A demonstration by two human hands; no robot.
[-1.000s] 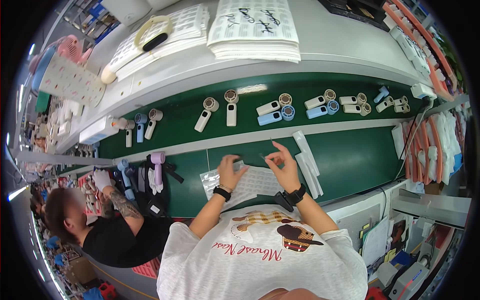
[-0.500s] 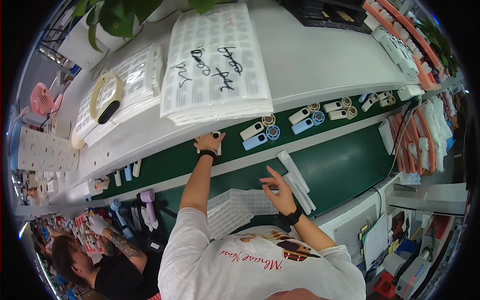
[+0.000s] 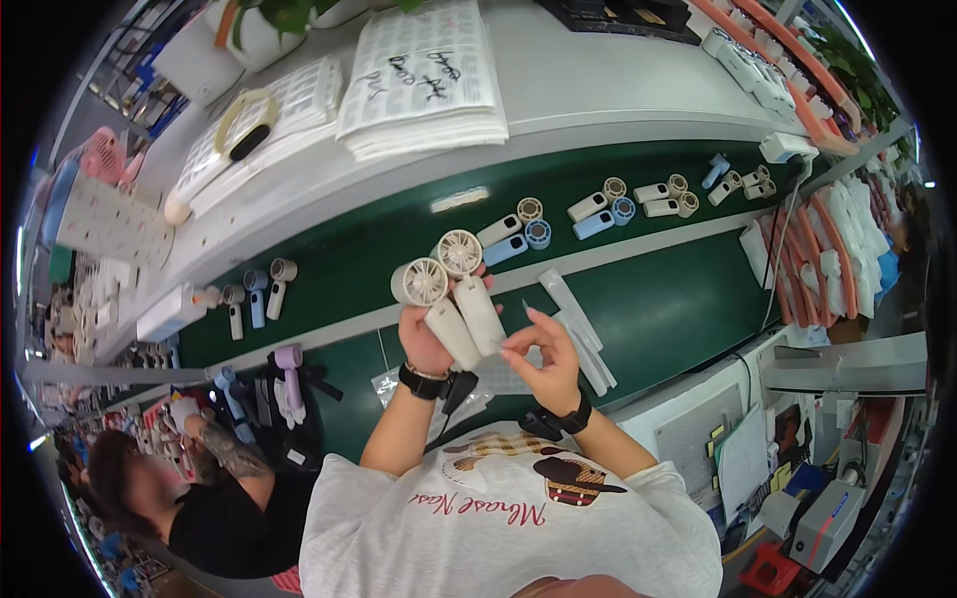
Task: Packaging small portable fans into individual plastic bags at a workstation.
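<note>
Left hand point(image 3: 429, 341) closed around the handles of two cream handheld fans point(image 3: 467, 309), raised above the green belt point(image 3: 658, 309), round heads up and side by side. Right hand point(image 3: 543, 367) just beside the lower handles, thumb and forefinger drawn narrow at the nearer handle, other fingers spread; cannot tell whether anything small sits between the fingertips. To handle the pair well, probably best: keep the grip low on the handles and clear of the grilles, hold both heads level and facing up so each front can be checked, steady the left wrist while working at the handle with light fingertip pressure only, and avoid letting the two bodies knock and scuff. Smooth matte plastic shells, rounded oblong handles, short drum-shaped heads with fine radial ribs in the grille. Beyond the hands, more fans point(image 3: 503, 239) lying flat on the belt in cream and light blue, in pairs. Just right of the right hand, flat white strips point(image 3: 583, 329), long and narrow, looking like card or foam. Under the wrists, a crinkled clear bag point(image 3: 391, 383), glossy. Left of the left hand, a lilac fan point(image 3: 290, 377) among dark straps. Black watch bands on both wrists. Far beyond the hands, a stack of printed sheets point(image 3: 424, 80) on the pale shelf.
</note>
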